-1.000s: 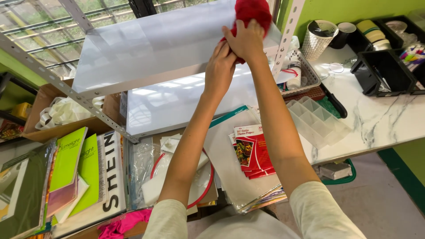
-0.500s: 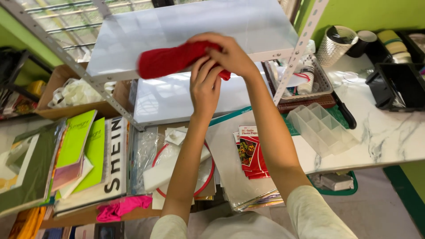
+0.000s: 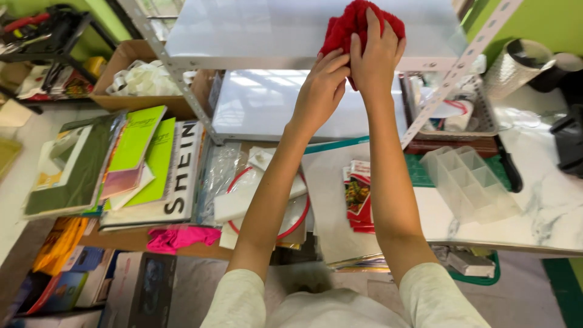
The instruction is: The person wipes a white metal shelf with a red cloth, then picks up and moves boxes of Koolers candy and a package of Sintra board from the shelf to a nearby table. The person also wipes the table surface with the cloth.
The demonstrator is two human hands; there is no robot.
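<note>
Head view: both hands bunch a red cloth [image 3: 352,27] on the top white shelf [image 3: 255,30].
Left hand [image 3: 322,85] and right hand [image 3: 375,54] grip it closed; soft, light, best gathered in folds.

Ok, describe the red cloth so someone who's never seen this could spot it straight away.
Find the white metal shelf on the rack above the cluttered table. At its front edge both hands, left hand and right hand, press a bunched red cloth. It is the only fuzzy, bright red thing up there.
</note>
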